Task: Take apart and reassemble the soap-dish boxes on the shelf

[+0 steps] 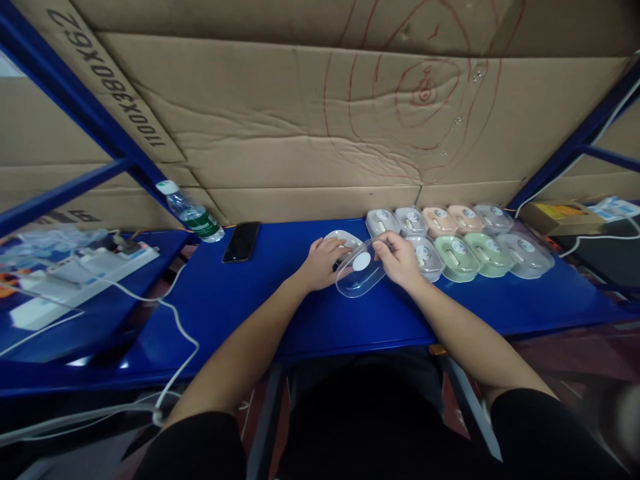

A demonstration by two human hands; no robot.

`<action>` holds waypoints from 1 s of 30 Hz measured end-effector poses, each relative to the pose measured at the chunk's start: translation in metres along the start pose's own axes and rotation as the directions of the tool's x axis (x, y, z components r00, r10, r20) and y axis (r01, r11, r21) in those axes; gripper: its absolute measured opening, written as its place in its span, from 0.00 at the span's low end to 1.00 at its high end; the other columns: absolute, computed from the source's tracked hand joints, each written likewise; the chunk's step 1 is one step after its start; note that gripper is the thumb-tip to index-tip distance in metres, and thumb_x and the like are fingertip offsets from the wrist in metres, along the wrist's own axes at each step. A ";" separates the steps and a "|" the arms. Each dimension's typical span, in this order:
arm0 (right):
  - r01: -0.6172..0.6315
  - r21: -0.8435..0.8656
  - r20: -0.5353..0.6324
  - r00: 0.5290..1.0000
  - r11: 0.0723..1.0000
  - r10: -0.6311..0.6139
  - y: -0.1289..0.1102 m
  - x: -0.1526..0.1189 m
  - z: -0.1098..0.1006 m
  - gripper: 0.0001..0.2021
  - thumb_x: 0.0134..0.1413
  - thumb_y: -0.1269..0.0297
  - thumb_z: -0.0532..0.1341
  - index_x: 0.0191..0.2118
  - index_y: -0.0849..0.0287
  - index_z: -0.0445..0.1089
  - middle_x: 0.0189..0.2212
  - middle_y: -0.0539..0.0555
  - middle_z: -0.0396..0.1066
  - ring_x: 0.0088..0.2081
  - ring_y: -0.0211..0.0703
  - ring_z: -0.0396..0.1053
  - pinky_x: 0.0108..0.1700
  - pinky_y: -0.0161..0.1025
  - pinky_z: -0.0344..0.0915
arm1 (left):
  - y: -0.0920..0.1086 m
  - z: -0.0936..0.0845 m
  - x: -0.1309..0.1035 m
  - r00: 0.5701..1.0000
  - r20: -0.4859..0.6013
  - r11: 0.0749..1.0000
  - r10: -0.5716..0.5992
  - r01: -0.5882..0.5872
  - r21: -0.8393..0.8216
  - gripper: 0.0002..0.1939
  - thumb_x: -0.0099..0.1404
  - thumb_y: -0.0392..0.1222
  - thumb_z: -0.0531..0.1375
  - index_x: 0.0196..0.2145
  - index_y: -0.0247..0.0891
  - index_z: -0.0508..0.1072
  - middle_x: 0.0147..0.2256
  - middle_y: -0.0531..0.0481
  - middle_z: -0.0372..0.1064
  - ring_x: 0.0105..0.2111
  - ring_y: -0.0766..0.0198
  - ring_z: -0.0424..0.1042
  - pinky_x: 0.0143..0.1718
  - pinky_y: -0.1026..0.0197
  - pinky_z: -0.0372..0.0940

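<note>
Right hand (397, 259): pinching clear lid (356, 283) at 2 o'clock rim
Clear lid: tilted, between hands, round sticker (361, 261) on it
Left hand (325, 263): fingers over white box (345, 236), grip unclear
White box: 11 o'clock from lid
Lidded boxes (456, 259): 2–3 o'clock
Phone (241, 242), bottle (197, 219): 9–10 o'clock

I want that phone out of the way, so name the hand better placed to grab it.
Probably the left hand: it is nearer the phone, while the right hand, farther off, grips the clear lid.
</note>
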State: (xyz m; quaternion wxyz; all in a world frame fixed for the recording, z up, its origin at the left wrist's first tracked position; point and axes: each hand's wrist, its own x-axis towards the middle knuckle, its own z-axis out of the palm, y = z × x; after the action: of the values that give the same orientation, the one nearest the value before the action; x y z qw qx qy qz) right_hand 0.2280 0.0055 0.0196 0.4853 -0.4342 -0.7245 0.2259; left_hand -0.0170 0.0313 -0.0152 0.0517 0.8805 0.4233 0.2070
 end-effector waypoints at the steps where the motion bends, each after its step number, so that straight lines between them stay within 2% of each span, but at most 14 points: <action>1: 0.010 -0.050 0.039 0.999 0.999 -0.008 -0.001 0.000 0.001 0.21 0.67 0.42 0.57 0.37 0.55 0.71 0.27 0.51 0.76 0.29 0.45 0.73 0.34 0.41 0.68 | 0.003 0.001 0.000 1.000 0.028 1.000 -0.010 0.009 0.012 0.27 0.68 0.61 0.61 0.59 0.46 0.73 0.65 0.42 0.65 0.68 0.43 0.58 0.71 0.32 0.41; 4: 0.023 -0.176 0.153 0.988 0.984 0.005 -0.001 0.000 0.003 0.17 0.68 0.47 0.58 0.42 0.55 0.73 0.28 0.50 0.77 0.30 0.45 0.74 0.35 0.40 0.67 | 0.001 -0.003 0.001 0.994 0.033 0.992 -0.105 0.103 0.074 0.25 0.65 0.64 0.63 0.52 0.48 0.77 0.64 0.44 0.67 0.68 0.41 0.59 0.70 0.29 0.37; 7: 0.024 -0.251 0.249 0.968 0.968 0.041 0.001 0.001 0.006 0.14 0.67 0.50 0.60 0.43 0.55 0.74 0.29 0.49 0.77 0.30 0.44 0.74 0.34 0.39 0.66 | -0.012 -0.011 -0.002 0.966 -0.062 0.956 -0.251 0.258 0.140 0.25 0.65 0.68 0.61 0.45 0.45 0.80 0.62 0.42 0.69 0.66 0.39 0.60 0.70 0.28 0.37; 10: 0.018 -0.274 0.288 0.956 0.961 0.064 0.007 0.003 0.007 0.12 0.65 0.52 0.61 0.44 0.55 0.75 0.32 0.50 0.79 0.31 0.44 0.74 0.35 0.40 0.67 | -0.027 -0.017 -0.005 0.915 -0.141 0.902 -0.378 0.398 0.167 0.28 0.65 0.69 0.59 0.45 0.42 0.80 0.62 0.39 0.69 0.65 0.36 0.61 0.69 0.26 0.39; 13: 0.020 -0.237 0.283 0.958 0.971 0.049 0.016 0.004 0.009 0.14 0.64 0.57 0.62 0.51 0.56 0.74 0.38 0.53 0.80 0.31 0.43 0.74 0.38 0.42 0.70 | -0.036 -0.020 -0.007 0.878 -0.186 0.865 -0.440 0.470 0.175 0.24 0.68 0.62 0.57 0.48 0.43 0.80 0.62 0.38 0.68 0.63 0.36 0.62 0.68 0.27 0.43; 17: 0.030 -0.128 0.340 0.940 0.991 0.015 0.026 0.004 0.013 0.21 0.62 0.59 0.64 0.60 0.56 0.72 0.52 0.60 0.76 0.32 0.41 0.76 0.42 0.46 0.75 | -0.039 -0.020 -0.006 0.869 -0.209 0.860 -0.449 0.484 0.165 0.20 0.72 0.49 0.51 0.52 0.42 0.78 0.61 0.39 0.70 0.61 0.40 0.66 0.67 0.31 0.46; 20: 0.027 -0.056 0.426 0.905 0.998 -0.001 0.026 0.003 0.016 0.23 0.62 0.57 0.66 0.60 0.56 0.72 0.55 0.61 0.74 0.39 0.44 0.79 0.46 0.48 0.76 | -0.039 -0.017 -0.005 0.868 -0.211 0.867 -0.449 0.480 0.130 0.23 0.72 0.55 0.52 0.52 0.41 0.78 0.58 0.39 0.72 0.59 0.40 0.67 0.65 0.33 0.51; 23: 0.164 -0.036 0.531 0.839 0.986 -0.120 0.021 0.000 0.018 0.24 0.61 0.55 0.69 0.61 0.54 0.73 0.57 0.61 0.74 0.55 0.52 0.76 0.58 0.54 0.71 | -0.041 -0.013 -0.005 0.867 -0.218 0.863 -0.449 0.483 0.145 0.27 0.67 0.64 0.58 0.52 0.41 0.79 0.59 0.37 0.72 0.59 0.37 0.66 0.63 0.32 0.52; 26: 0.260 -0.035 0.614 0.768 0.965 -0.185 0.016 -0.004 0.020 0.26 0.58 0.53 0.71 0.61 0.52 0.73 0.63 0.60 0.70 0.64 0.55 0.68 0.66 0.56 0.64 | -0.046 -0.011 -0.006 0.868 -0.219 0.852 -0.446 0.487 0.193 0.25 0.65 0.61 0.61 0.51 0.44 0.79 0.61 0.38 0.70 0.60 0.36 0.65 0.63 0.33 0.54; 30: 0.270 -0.051 0.661 0.731 0.961 -0.170 0.013 -0.006 0.020 0.30 0.52 0.48 0.74 0.60 0.51 0.74 0.66 0.60 0.68 0.67 0.58 0.66 0.67 0.58 0.62 | -0.050 -0.014 -0.009 0.868 -0.208 0.840 -0.452 0.492 0.229 0.19 0.67 0.55 0.60 0.50 0.46 0.80 0.61 0.40 0.69 0.61 0.37 0.64 0.62 0.33 0.55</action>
State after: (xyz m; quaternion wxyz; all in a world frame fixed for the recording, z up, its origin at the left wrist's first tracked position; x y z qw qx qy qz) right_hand 0.2160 0.0091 -0.0022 0.1939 -0.2734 -0.9083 0.2505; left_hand -0.0639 0.0550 -0.0184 -0.0522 0.7296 0.6546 0.1910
